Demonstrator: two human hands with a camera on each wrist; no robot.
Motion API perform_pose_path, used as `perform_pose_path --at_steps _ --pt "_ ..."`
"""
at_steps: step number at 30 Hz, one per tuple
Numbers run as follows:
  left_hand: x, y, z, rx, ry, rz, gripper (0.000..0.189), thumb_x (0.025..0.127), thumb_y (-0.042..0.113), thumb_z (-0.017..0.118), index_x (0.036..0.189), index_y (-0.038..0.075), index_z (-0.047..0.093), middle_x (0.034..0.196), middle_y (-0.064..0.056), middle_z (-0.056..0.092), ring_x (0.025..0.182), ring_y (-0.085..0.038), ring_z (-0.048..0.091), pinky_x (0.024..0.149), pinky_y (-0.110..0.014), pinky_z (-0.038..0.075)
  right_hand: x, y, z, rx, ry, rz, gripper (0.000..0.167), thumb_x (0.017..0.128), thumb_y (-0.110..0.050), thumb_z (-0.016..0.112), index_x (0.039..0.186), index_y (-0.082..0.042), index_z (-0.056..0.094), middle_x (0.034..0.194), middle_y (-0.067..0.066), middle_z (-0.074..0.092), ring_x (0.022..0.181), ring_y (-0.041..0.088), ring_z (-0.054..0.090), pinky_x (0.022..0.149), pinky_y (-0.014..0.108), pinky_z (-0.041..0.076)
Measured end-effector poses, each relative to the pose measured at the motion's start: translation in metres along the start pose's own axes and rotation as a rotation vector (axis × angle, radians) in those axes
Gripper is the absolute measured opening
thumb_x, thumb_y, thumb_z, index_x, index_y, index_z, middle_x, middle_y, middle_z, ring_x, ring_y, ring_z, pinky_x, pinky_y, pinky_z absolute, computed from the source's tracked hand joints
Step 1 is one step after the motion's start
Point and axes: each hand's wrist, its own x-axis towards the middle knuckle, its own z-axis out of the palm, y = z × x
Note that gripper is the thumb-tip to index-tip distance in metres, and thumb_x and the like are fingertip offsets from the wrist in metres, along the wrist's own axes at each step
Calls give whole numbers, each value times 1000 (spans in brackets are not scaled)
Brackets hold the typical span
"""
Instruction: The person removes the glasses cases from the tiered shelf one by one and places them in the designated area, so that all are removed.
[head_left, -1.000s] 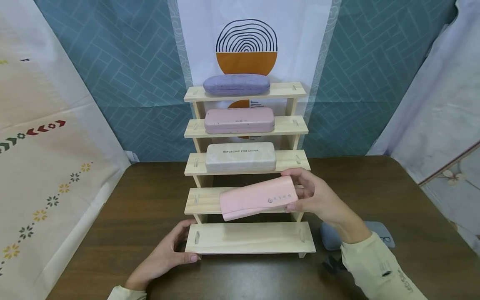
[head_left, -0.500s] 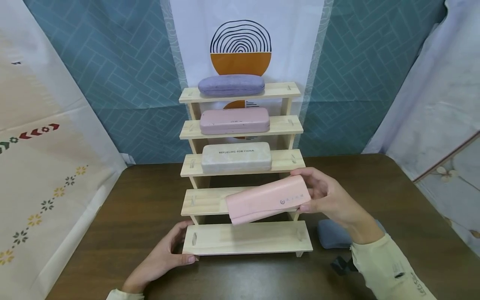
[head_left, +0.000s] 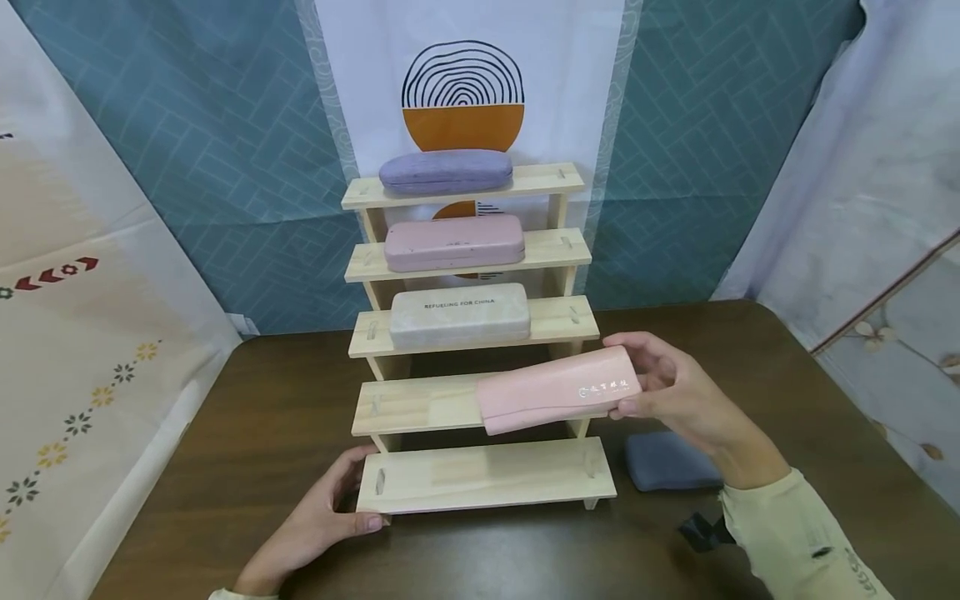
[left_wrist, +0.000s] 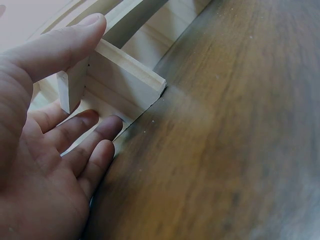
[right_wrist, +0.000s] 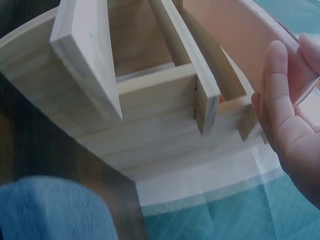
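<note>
In the head view, my right hand [head_left: 671,392] pinches the right end of a pink glasses case [head_left: 558,389]. The case tilts slightly, right end higher, in front of the second-lowest board of a pale wooden tiered stand [head_left: 487,477]; whether it touches the board I cannot tell. My left hand [head_left: 318,510] grips the left end of the stand's bottom board. Seen from the left wrist, its thumb lies over the board and the fingers [left_wrist: 102,127] curl below. The right wrist view shows fingertips against the pink case [right_wrist: 240,40]. Higher boards bear a white case [head_left: 460,317], a mauve case [head_left: 454,243] and a purple case [head_left: 446,172].
A blue glasses case [head_left: 670,461] lies on the brown wooden table [head_left: 292,400], right of the stand and partly behind my right forearm. A small black object [head_left: 705,532] shows beside the right sleeve. Patterned cloths [head_left: 675,150] hang behind and at both sides.
My right hand has drawn the pink case rightward along the stand, and its lettering now catches light. The stand appears farther left in the head view. The left hand keeps its grip.
</note>
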Motion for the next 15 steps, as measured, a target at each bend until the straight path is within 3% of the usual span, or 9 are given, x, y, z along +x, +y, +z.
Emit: perform_pose_path --at_steps 9,15 --pt "0 1 -2 9 -8 -1 73 83 4 82 143 13 41 126 -19 54 112 -27 56 89 -30 47 -20 -2 -21 -27 59 22 64 85 23 57 142 -4 45 128 16 49 100 24 62 77 39 58" --pt "-1 0 -1 7 -2 18 73 83 3 82 143 11 42 127 -19 54 113 -24 56 89 -29 47 -32 -2 -34 -23 55 15 66 85 26 54 143 -4 44 128 15 51 101 23 62 76 37 58"
